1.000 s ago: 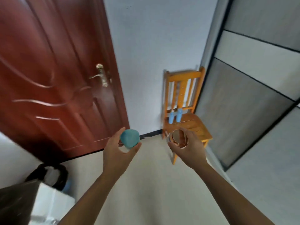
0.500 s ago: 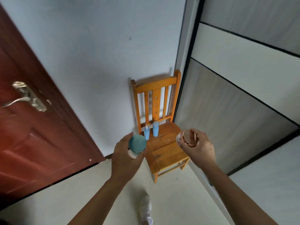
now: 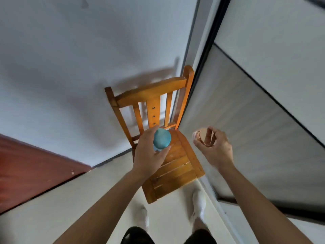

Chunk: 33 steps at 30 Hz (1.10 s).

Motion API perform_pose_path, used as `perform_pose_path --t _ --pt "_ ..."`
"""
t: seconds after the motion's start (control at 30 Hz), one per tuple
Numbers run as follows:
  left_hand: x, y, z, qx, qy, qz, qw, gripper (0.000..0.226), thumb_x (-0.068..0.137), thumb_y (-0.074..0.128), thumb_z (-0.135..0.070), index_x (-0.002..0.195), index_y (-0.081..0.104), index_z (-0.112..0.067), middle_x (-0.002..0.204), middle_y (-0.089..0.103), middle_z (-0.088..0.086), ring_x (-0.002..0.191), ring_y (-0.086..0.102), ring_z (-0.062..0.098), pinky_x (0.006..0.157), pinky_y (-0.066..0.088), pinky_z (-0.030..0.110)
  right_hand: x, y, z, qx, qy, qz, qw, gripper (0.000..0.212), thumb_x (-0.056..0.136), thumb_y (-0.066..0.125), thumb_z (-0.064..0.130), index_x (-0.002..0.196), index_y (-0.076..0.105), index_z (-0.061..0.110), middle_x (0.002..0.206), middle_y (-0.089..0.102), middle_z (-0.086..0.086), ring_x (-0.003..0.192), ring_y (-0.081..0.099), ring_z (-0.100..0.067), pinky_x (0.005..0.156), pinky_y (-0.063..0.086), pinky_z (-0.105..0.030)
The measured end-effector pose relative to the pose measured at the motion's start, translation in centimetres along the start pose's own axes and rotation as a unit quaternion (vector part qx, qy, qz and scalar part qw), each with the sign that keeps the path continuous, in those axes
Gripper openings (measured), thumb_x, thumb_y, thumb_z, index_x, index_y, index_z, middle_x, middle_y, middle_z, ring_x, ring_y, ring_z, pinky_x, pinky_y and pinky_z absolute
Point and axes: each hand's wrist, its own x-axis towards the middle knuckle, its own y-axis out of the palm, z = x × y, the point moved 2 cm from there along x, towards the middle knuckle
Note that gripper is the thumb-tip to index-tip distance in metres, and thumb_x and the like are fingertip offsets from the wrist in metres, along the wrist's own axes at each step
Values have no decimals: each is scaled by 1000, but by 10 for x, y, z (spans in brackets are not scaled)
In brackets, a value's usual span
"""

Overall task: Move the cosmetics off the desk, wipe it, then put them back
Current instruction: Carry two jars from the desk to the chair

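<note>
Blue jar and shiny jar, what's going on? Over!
Left hand holds blue-capped jar over chair. Right hand holds copper-lidded jar beside seat. Nothing blocking visible seat.

Teal-capped container [image 3: 161, 138] — rounded, matte teal cap facing the camera, with a paler blue body partly visible beneath it; held in the air above the rear of a wooden chair seat [image 3: 175, 166], not touching it. Copper-lidded jar [image 3: 204, 138] — round, with a shiny rose-copper rim and a pale flat top, tilted toward the left; held in the air to the right of the seat.
</note>
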Motion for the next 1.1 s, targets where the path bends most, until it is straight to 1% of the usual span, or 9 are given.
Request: perform_pose_path --t 0.1,0.23,0.37,0.47,0.57,0.8,0.97,1.03,1.1 --pt "13 49 25 26 -24 1 999 75 81 77 -44 142 34 -36 134 47 -18 122 43 -2 97 44 14 42 31 -40 2 12 23 1000 74 69 75 67 131 52 35 112 47 18 100 57 -10 83 39 -20" --pt "17 127 76 28 -105 -32 994 74 81 75 -47 140 31 -42 132 45 -18 119 40 -4 80 35 -4 94 89 -99 3 21 78 997 85 61 67 80 132 52 35 122 53 14 99 54 -5 80 37 -15" --pt "20 209 133 40 -164 -51 984 76 80 77 -43 141 31 -39 135 43 -15 120 38 -4 82 33 -2 141 155 -149 -47 -26 135 989 79 68 70 73 132 50 32 125 55 7 106 57 -12 82 52 -23" --pt "27 255 171 45 -196 -42 979 78 83 76 -37 145 29 -34 141 42 -8 125 40 2 98 33 9 165 198 -178 -83 -60 159 982 75 76 73 65 137 47 31 130 54 4 112 59 -17 89 57 -30" --pt "38 289 204 47 -208 -25 977 81 83 77 -30 148 28 -28 144 41 -1 130 44 14 101 37 21 182 234 -205 -110 -92 179 973 79 79 76 58 143 42 27 140 51 0 121 56 -21 93 56 -33" --pt "74 327 260 67 -211 -74 972 84 83 76 -17 151 28 -16 148 38 7 136 40 20 108 36 25 215 303 -222 -104 -173 206 958 84 80 78 51 149 40 20 146 48 -4 133 47 -22 102 49 -32" --pt "80 332 271 91 -197 -95 971 80 83 75 -13 150 31 -8 148 37 14 137 38 24 105 31 16 218 328 -219 -122 -218 224 942 87 85 77 42 154 31 19 155 40 -5 142 38 -25 108 46 -34" --pt "77 329 267 96 -200 -84 972 85 82 75 -10 152 27 -8 153 33 14 142 34 26 107 31 20 214 325 -220 -124 -213 231 941 91 86 77 40 157 24 18 161 33 -6 147 32 -27 112 42 -37" --pt "69 325 255 100 -199 -69 972 86 84 73 -10 154 23 -8 159 25 14 148 25 29 112 30 26 207 313 -220 -127 -209 229 942 95 87 75 43 159 19 17 165 23 -7 151 23 -27 113 34 -32"
